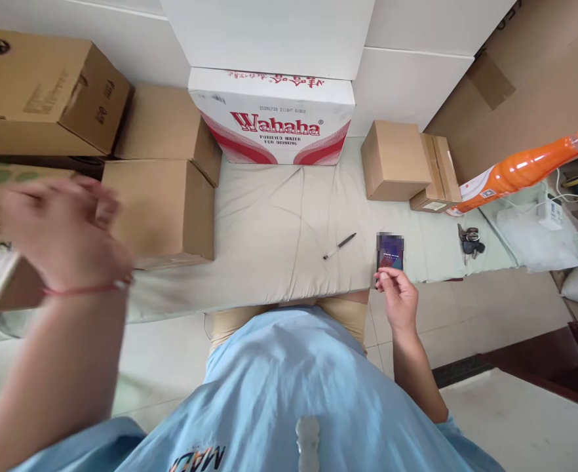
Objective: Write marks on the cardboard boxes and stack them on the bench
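My left hand (65,229), with a red string round its wrist, is raised in front of the brown boxes on the left. Motion blurs its fingers, so whether they hold anything is unclear. On the right, my right hand (400,295) is at the cloth's front edge, by the lower end of a dark phone (390,252) with a lit screen. Its fingers are curled together, and anything between them is too small to make out. A black pen (339,246) lies on the pale cloth (264,223) left of the phone.
A white and red Wahaha carton (279,124) stands at the back. Brown boxes (151,210) are stacked on the left. Two small boxes (397,160), an orange bottle (525,167) and keys (470,241) are on the right, near plastic bags (539,233).
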Motion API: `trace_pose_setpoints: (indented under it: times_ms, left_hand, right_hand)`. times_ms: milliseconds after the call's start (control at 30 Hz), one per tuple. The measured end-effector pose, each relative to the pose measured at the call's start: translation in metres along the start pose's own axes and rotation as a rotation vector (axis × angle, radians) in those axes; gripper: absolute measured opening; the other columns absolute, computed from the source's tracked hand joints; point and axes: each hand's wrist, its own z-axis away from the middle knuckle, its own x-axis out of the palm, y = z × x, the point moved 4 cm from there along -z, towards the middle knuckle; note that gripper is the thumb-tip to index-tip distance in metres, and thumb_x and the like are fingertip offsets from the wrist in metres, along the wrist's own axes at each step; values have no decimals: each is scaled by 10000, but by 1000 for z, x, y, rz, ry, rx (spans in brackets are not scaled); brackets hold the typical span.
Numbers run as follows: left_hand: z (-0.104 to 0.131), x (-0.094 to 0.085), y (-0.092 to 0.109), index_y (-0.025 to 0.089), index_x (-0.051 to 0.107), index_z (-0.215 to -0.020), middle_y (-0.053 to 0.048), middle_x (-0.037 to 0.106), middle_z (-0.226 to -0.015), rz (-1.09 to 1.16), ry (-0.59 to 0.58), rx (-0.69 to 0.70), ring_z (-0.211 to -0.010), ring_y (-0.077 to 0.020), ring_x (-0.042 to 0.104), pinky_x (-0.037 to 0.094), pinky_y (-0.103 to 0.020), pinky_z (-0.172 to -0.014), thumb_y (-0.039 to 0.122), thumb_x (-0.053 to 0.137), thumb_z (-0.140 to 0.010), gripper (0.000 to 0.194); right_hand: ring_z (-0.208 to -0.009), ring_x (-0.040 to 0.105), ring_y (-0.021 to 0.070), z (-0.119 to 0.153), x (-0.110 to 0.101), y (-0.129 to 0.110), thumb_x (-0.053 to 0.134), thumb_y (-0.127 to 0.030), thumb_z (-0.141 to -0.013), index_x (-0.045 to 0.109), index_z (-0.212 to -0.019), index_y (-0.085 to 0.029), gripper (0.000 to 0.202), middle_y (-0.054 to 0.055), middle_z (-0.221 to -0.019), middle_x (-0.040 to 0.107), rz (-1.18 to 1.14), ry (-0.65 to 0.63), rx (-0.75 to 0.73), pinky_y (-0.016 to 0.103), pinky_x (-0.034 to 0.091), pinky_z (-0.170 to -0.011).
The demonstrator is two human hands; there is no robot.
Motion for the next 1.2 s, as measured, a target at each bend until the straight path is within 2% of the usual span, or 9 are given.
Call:
trace_pose_setpoints:
  times_ms: [67,200,333,433,567,833,933,1033,1200]
  left_hand:
    - [62,21,4,280,636,-986,-64,768,-1096,70,-24,-64,-1107,-320,755,577,-653,-1013,542,594,-995,265]
    - [154,57,12,258,686,-925,-102,753,-1084,-179,-157,213,-1072,-325,717,527,-601,-1079,381,703,-928,124]
    - [173,82,-12,254,673,-923,-128,738,-1094,-232,-250,146,-1074,-318,688,529,-522,-1027,321,621,-934,86]
    - [169,98,-29,254,656,-874,-117,729,-996,-250,-326,108,-994,-319,672,523,-510,-985,307,577,-927,109]
    - [169,105,-38,252,651,-850,-128,734,-1015,-274,-329,84,-1004,-334,645,510,-513,-980,296,581,-915,106]
    - [178,103,-41,246,679,-910,-125,753,-1063,-268,-322,29,-1065,-330,664,511,-505,-1024,304,598,-923,100]
    - [175,102,-45,191,687,-1199,-183,715,-1256,-275,-270,-3,-1082,-321,677,540,-494,-1000,373,589,-959,317]
    - [172,98,-51,142,474,-1550,-237,626,-1427,-233,-166,-107,-917,-255,686,590,-439,-853,444,613,-957,680]
    - [175,92,-62,123,327,-1641,-264,580,-1469,-73,-75,-202,-897,-207,667,618,-381,-796,458,642,-937,841]
  right_hand:
    - [-849,724,216,-29,-14,3,678,-617,-947,703,-1201,-200,489,102,-1035,777,101,157,-14,379,612,-788]
    - [-1373,601,361,-123,-33,-14,717,-679,-868,354,-1628,-154,992,251,-1479,592,442,291,-187,554,563,-1048]
    - [-1647,220,484,-223,-24,-48,826,-712,-775,83,-1720,-102,1347,351,-1728,225,750,253,-217,738,282,-1250]
    - [-1653,179,505,-266,-1,-67,848,-693,-777,3,-1726,-40,1430,426,-1727,126,842,121,-27,730,233,-1254]
    - [-1614,247,528,-274,25,-75,803,-732,-794,110,-1700,53,1385,515,-1680,64,917,-37,164,674,284,-1219]
    - [-1681,34,532,-278,35,-74,937,-703,-647,-6,-1753,-126,1564,403,-1769,7,899,131,109,810,186,-1240]
    - [-1675,60,540,-286,44,-82,893,-725,-709,-22,-1746,-87,1523,435,-1754,18,865,128,156,810,222,-1220]
    - [-1663,107,533,-285,52,-93,810,-759,-797,34,-1708,60,1450,534,-1686,52,890,91,214,730,231,-1236]
    - [-1653,201,494,-279,53,-105,801,-710,-838,86,-1675,139,1391,592,-1621,139,933,62,196,634,140,-1284]
